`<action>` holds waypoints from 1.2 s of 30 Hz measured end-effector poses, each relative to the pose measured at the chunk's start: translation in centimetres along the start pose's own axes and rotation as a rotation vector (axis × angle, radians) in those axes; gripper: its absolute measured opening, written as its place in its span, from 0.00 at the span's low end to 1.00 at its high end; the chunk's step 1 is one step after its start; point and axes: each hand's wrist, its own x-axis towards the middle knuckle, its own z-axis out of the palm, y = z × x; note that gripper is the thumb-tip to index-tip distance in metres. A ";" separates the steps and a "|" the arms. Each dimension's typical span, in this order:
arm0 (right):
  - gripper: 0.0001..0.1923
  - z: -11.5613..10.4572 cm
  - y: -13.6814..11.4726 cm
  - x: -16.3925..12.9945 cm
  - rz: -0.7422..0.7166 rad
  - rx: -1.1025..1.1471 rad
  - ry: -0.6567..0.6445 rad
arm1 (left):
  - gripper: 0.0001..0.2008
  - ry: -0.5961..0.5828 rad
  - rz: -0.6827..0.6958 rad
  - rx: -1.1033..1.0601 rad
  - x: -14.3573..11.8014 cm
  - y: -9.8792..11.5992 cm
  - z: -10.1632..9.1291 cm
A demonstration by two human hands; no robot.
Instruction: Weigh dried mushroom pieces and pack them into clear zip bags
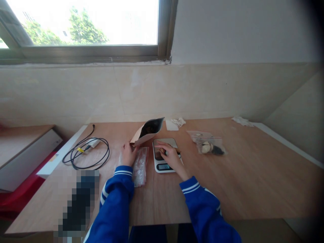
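At the upper left of the frame, green trees (86,28) are framed by a metal-framed window (101,51). Below it, the wall is faced with beige tiles (177,91). At centre left, a black cable (87,147) is laid in loose coils beside a white adapter (94,142), and a yellow tag (80,150) is seen on the cable. A dark object (77,202) at the lower left is hidden by pixelation. Near the centre, crumpled tissue (179,122) is seen beside white paper (171,126); more crumpled tissue is placed right of centre. At the far left, a red chair (20,195) is partly covered by another desk (22,143).
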 end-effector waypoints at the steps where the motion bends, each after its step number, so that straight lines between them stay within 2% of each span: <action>1: 0.22 -0.1 0.0 0.2 -0.007 -0.007 -0.013 | 0.22 0.001 0.001 0.001 0.0 0.0 0.0; 3: 0.23 -0.3 0.2 0.4 -0.013 -0.011 -0.009 | 0.22 0.002 -0.005 0.008 0.0 0.0 0.0; 8: 0.19 -0.8 0.8 0.6 0.036 0.042 0.101 | 0.22 0.000 -0.006 0.016 0.0 0.2 0.0; 14: 0.17 -1.3 0.9 1.0 0.118 0.055 0.123 | 0.21 -0.006 -0.009 0.015 0.0 0.0 0.1; 23: 0.13 -1.7 1.4 0.9 0.172 0.046 0.363 | 0.20 -0.028 -0.019 0.004 0.0 0.4 -0.2; 25: 0.12 -1.5 1.3 0.8 0.171 0.014 0.296 | 0.20 -0.030 -0.019 0.007 0.0 0.5 -0.3; 27: 0.10 -1.2 1.0 0.7 0.119 -0.054 0.175 | 0.20 -0.028 -0.021 0.014 0.0 0.5 -0.3; 30: 0.07 -0.7 0.3 0.4 0.031 -0.292 0.037 | 0.20 -0.023 -0.020 0.021 0.0 0.4 -0.3; 33: 0.06 -0.4 -0.1 -0.1 0.015 -0.551 -0.014 | 0.21 -0.015 -0.012 0.026 -0.1 0.2 -0.1; 36: 0.10 -0.6 -0.3 -0.4 0.050 -0.663 0.002 | 0.23 -0.004 -0.019 0.014 -0.1 0.2 -0.1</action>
